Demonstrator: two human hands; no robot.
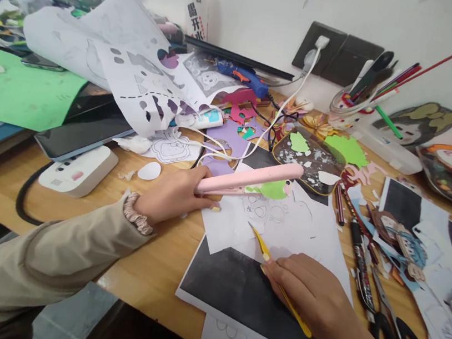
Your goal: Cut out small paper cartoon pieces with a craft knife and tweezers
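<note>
My left hand point(176, 193) is wrapped round the near end of a pink hair straightener point(256, 179), which points to the right above the sheets. A cut green paper piece point(274, 190) shows below its upper arm; whether the arms grip it I cannot tell. My right hand point(307, 290) holds yellow tweezers point(265, 248), their pale tips touching or just above a small white paper point(228, 229). Beneath lies a white sheet with pencil drawings point(303, 217), over a black-printed sheet point(243, 284).
Scissors point(392, 322), pens and paper cutouts point(403, 239) lie at the right. A dark tray point(307, 156) with scraps stands behind the sheets. At the left are a white box point(78, 170), a tablet-like device point(84, 130) and green paper point(18, 90). A white cord point(278, 115) runs to the wall socket.
</note>
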